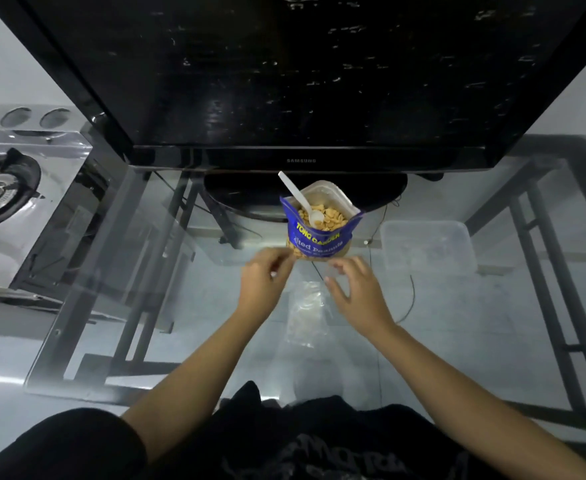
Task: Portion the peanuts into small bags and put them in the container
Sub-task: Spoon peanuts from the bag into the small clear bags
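Note:
A blue bag of salted peanuts point(319, 240) stands open on the glass table, with a white plastic spoon point(295, 192) stuck into the nuts. Just in front of it, my left hand point(263, 289) pinches one edge of a thin, nearly invisible small clear bag point(333, 269). My right hand point(357, 292) holds the other edge with curled fingers. Under my hands a pile of small clear bags point(305, 313) lies flat on the glass. A clear plastic container point(388, 233) sits to the right of the peanut bag; I see nothing in it.
A large black TV point(284, 81) stands at the back of the glass table point(180, 306), its stand right behind the peanut bag. A gas stove point(0, 188) sits on a lower surface at the left. A thin black cable point(411, 299) runs below the glass.

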{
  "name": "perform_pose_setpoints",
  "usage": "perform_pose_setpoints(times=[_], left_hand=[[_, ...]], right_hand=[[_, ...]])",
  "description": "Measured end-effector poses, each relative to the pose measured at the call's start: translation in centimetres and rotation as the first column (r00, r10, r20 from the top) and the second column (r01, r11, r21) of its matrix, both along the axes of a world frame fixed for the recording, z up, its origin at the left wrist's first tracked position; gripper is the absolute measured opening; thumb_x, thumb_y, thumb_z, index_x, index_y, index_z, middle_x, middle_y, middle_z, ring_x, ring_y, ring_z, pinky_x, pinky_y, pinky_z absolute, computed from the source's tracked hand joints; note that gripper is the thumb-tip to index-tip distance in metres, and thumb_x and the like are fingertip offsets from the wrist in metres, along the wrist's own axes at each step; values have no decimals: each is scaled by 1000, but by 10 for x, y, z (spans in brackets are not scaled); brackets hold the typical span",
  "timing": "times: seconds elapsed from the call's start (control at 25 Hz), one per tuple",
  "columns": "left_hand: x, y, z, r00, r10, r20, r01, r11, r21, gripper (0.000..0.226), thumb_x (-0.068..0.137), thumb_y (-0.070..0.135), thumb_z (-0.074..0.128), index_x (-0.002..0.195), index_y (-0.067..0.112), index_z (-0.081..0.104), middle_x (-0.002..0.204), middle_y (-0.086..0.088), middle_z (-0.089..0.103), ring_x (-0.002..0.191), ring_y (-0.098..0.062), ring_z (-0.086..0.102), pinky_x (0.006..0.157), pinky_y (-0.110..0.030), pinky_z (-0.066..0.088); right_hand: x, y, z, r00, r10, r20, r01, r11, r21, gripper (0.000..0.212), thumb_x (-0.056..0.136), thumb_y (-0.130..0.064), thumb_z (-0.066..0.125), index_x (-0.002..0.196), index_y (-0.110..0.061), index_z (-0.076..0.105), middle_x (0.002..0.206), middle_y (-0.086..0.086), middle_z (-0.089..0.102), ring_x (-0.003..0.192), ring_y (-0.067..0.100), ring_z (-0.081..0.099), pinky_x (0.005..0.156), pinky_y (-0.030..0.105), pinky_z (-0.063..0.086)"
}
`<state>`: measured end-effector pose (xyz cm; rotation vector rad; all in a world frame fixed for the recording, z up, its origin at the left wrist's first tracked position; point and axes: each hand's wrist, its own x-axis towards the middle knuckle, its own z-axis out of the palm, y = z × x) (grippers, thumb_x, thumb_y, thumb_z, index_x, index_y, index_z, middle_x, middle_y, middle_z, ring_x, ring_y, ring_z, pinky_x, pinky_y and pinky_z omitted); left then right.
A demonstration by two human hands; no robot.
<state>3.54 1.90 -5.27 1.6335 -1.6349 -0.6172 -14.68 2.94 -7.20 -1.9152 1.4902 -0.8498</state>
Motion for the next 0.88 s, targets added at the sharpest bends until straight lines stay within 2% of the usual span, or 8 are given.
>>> perform_pose_setpoints(times=[0.08,0.12,0.24,0.36,0.52,0.6,0.72,0.88], left_hand=[[4,20,-37,976,-192,106,170,967,189,25,86,18,65,108,6,68,106,-11,69,93,-20,63,85,-23,49],[5,28,-51,950,-271,153,221,933,284,32,86,20,65,116,6,64,117,-12,65,105,-25,60,93,-27,45],[2,44,-73,917,-338,212,227,879,419,49,86,23,65,131,8,52,139,-13,46,120,-29,47,106,-30,35],[-4,41,-76,916,-315,248,191,887,420,56,84,23,66,135,8,46,145,-13,36,125,-30,41,107,-31,31],[-9,37,-73,911,-298,285,143,877,459,59,86,26,65,139,11,42,147,-9,34,130,-29,37,108,-29,30],[-10,37,-73,918,-278,281,126,879,459,61,84,25,66,138,10,42,146,-10,36,127,-29,41,107,-31,33],[-11,37,-74,941,-243,235,112,881,460,63,81,21,70,136,9,44,142,-11,39,119,-30,48,103,-36,42],[-12,37,-76,963,-193,189,95,896,433,53,76,15,74,124,7,53,133,-11,46,111,-30,53,94,-38,48]], right_hand=[[4,19,-25,996,46,-75,-32,984,174,40,89,-31,56,121,-8,56,115,8,55,104,22,56,91,30,45],[5,25,-35,991,68,-118,-35,964,263,43,89,-28,59,127,-9,52,122,9,53,110,24,55,94,33,45],[10,35,-48,972,130,-196,-38,909,415,56,88,-27,63,137,-9,42,131,8,46,116,23,51,99,30,41],[14,35,-51,974,109,-198,-10,895,445,57,86,-17,65,138,-9,42,128,7,44,108,22,55,97,29,44],[18,35,-51,996,-35,-85,71,876,477,45,83,-5,63,127,-11,54,119,4,46,85,14,56,88,25,50],[21,34,-49,996,-68,-53,85,860,504,34,84,-8,63,117,-12,60,112,1,50,81,11,56,80,18,46],[25,32,-48,994,-111,-22,107,867,486,19,86,-17,63,104,-11,67,99,3,64,80,14,60,75,21,47],[25,33,-51,997,-77,-26,81,904,420,15,86,-11,62,95,-15,73,95,4,67,77,14,61,75,21,48]])
